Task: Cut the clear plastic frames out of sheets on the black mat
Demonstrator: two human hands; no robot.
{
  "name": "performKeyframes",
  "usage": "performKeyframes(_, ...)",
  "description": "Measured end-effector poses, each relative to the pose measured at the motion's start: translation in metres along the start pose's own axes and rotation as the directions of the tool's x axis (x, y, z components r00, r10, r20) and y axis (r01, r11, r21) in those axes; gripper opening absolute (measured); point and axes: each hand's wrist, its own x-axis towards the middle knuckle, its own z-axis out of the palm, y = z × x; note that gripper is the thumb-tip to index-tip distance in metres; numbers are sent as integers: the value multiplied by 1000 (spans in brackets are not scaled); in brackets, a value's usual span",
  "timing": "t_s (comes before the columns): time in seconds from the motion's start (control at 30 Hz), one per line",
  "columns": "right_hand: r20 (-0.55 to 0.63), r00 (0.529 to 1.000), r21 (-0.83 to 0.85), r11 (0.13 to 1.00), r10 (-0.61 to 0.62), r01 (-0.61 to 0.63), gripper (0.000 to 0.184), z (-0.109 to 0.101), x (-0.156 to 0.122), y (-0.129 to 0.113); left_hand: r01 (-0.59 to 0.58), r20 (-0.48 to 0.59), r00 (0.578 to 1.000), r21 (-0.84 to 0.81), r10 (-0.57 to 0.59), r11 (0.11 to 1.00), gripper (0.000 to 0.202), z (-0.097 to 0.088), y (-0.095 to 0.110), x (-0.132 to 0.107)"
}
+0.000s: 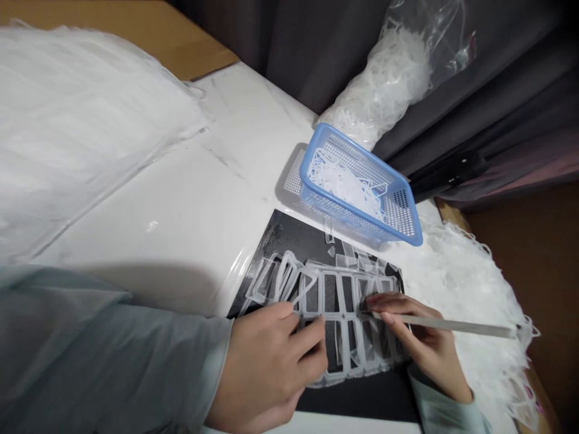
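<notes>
A translucent plastic sheet (344,316) with rows of rectangular frame-like openings lies on a black board (362,398). My left hand (271,361) rests over the left part of the sheet with its fingers curled. Loose translucent rectangular frames (289,274) stick up from its fingertips, which seem to pinch them; the thumb is hidden. Between thumb and fingers, my right hand (425,340) holds a slim flat metal tool (461,327), which looks like tweezers. The tool's working end is at the sheet's right half, partly covered by the fingers.
Behind the board stands a blue mesh basket (362,208) holding thin white frame scraps (344,181). Small clear offcuts (346,259) lie along the board's far edge. White scraps (456,271) heap at right, a filled clear bag (384,78) behind, and a large white pile (85,114) at left.
</notes>
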Motion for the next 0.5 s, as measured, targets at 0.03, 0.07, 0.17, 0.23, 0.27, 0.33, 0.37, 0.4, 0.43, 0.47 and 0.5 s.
performKeyframes(0.03, 7, 1000, -2, 1000, -11, 11, 11, 0, 0, 0, -4, 6, 1000, 1, 4, 1000, 40, 0, 0, 0)
performKeyframes(0.07, 14, 1000, -4, 1000, -21, 21, 12, 0, 1, 0, -8, 10, 1000, 2, 8, 1000, 41, 0, 0, 0)
performKeyframes(0.17, 26, 998, -23, 998, -50, 51, 13, 1, 2, -2, -5, 14, 1000, 3, 5, 1000, 40, -1, -1, 0)
performKeyframes(0.23, 27, 997, -54, 996, -70, 71, 13, 2, 3, -3, -8, 15, 1000, 3, 8, 1000, 40, -1, -1, 0)
performKeyframes(0.27, 26, 996, -71, 994, -81, 83, 13, 3, 3, -4, -10, 15, 1000, 3, 10, 1000, 40, -1, -1, 0)
performKeyframes(0.33, 22, 994, -103, 989, -105, 107, 12, 4, 2, -5, -10, 12, 1000, 3, 10, 1000, 40, -1, -1, 0)
performKeyframes(0.37, 19, 992, -120, 985, -123, 124, 12, 5, 2, -5, -8, 8, 1000, 3, 8, 1000, 40, -1, -1, 0)
performKeyframes(0.4, 15, 989, -143, 979, -146, 146, 13, 6, 2, -6, -6, 3, 1000, 4, 6, 1000, 39, -1, 0, 0)
performKeyframes(0.43, 10, 984, -173, 969, -175, 174, 14, 7, 2, -6, -6, -2, 1000, 6, 6, 1000, 39, -1, 0, 0)
performKeyframes(0.47, -2, 978, -213, 956, -207, 202, 15, 7, 2, -5, -9, -4, 1000, 9, 9, 1000, 39, 0, -1, 0)
performKeyframes(0.5, -27, 972, -266, 939, -232, 217, 15, 7, 2, -4, -13, -3, 1000, 13, 13, 1000, 39, 0, -1, 0)
